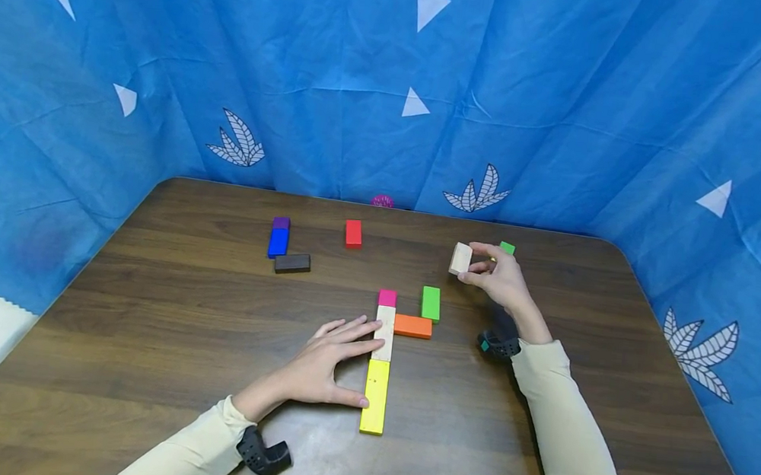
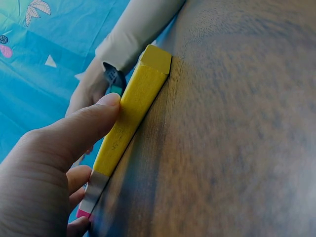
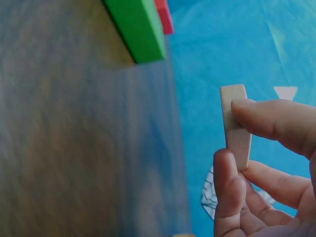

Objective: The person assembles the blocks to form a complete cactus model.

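Observation:
My right hand (image 1: 500, 280) pinches a pale wooden block (image 1: 460, 259) between thumb and fingers, toward the back right of the table; the right wrist view shows that block (image 3: 236, 128) upright. With fingers spread, my left hand (image 1: 321, 369) rests along a row of blocks. Its thumb touches the side of the long yellow block (image 1: 375, 399), and its fingertips touch the pale wooden section (image 1: 383, 337) beyond. A magenta block (image 1: 387, 298) ends the row at the far side. Against the row's right side lies an orange block (image 1: 412, 326), with a green block (image 1: 431, 303) meeting its outer end.
At the back left are a blue block (image 1: 278, 243), a purple block (image 1: 282, 223) and a dark block (image 1: 292, 263). A red block (image 1: 353, 233) lies farther right. Another green block (image 1: 506, 247) shows partly behind my right hand. Blue curtain (image 1: 341, 73) hangs behind the table.

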Demonstrator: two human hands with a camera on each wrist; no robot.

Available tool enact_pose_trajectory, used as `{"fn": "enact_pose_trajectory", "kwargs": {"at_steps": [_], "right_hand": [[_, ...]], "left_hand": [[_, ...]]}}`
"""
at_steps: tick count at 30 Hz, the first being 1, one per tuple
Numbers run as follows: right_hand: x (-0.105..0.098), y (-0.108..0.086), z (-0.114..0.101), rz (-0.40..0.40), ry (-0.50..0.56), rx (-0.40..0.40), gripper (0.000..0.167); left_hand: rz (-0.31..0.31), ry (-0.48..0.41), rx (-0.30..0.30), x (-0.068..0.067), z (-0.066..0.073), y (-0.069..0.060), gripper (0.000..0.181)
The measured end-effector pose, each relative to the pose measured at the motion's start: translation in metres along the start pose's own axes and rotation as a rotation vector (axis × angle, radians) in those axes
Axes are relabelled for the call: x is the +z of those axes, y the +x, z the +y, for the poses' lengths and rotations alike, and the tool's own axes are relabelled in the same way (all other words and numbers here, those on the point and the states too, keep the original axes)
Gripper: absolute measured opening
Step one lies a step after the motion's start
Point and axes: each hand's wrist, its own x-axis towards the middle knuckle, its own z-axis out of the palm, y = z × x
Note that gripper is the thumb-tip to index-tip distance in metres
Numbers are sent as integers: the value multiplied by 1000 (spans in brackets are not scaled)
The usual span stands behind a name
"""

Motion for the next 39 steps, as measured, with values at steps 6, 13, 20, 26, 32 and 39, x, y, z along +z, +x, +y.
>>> {"fn": "enact_pose_trajectory", "kwargs": {"at_steps": [6,13,20,26,32,39], "right_hand": [[15,3,1,-62,-45,-15,65],[21,3,1,-104,-104,-40,64],[23,3,3,-121,-137,-56,63],[25,2,3,-133,-140,-50,62],[26,2,6,-142,-111,-60,62],[26,4,6,-167,-65,-77,62]], "left_hand": [[10,17,17,0,-1,1,85],[4,10,11,0,0,0,85],[-3,4,5,-1,1,0,85],[-4,-1,7,-1,1,0,85],[-3,3,6,-1,1,0,85],[2,2,9,-1,0,0,85]]}}
